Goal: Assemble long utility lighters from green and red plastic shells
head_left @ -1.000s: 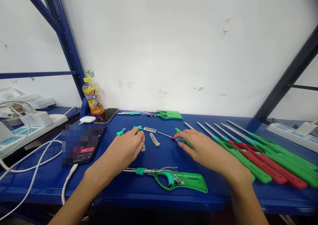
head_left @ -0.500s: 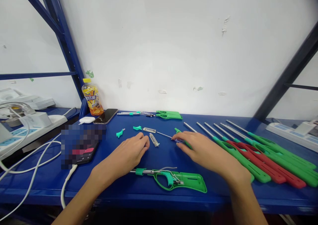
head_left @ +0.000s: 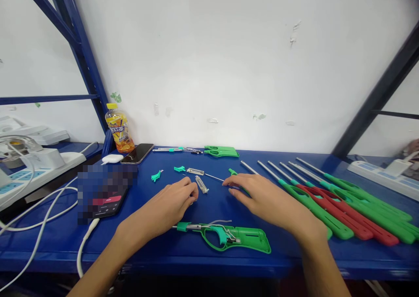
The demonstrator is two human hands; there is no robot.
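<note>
My left hand (head_left: pixel 176 201) hovers over the left middle of the blue table, its fingers curled together; whatever they may pinch is hidden. Just beyond its fingertips lie two clear fuel tanks (head_left: pixel 201 184) and a teal trigger (head_left: pixel 179 169). A second teal trigger (head_left: pixel 156 176) is farther left. My right hand (head_left: pixel 258 194) rests over a thin-shafted screwdriver (head_left: pixel 214 177), fingers closed on its mostly covered handle. Under that hand a green plastic piece (head_left: pixel 232 172) shows in part. Between my forearms lies an opened gas lighter (head_left: pixel 234 238), its rod, trigger and wires exposed in a green half-shell.
Several long green and red lighters (head_left: pixel 340 205) lie on the right. At the back are green half-shells (head_left: pixel 222 152) and metal rods (head_left: pixel 176 150). Leftward are a drink bottle (head_left: pixel 119 129), phones (head_left: pixel 139 153), a white cable (head_left: pixel 85 240) and a power strip (head_left: pixel 77 159).
The whole view has shifted slightly. My hands keep nearly the same places and poses, the right one still on the screwdriver.
</note>
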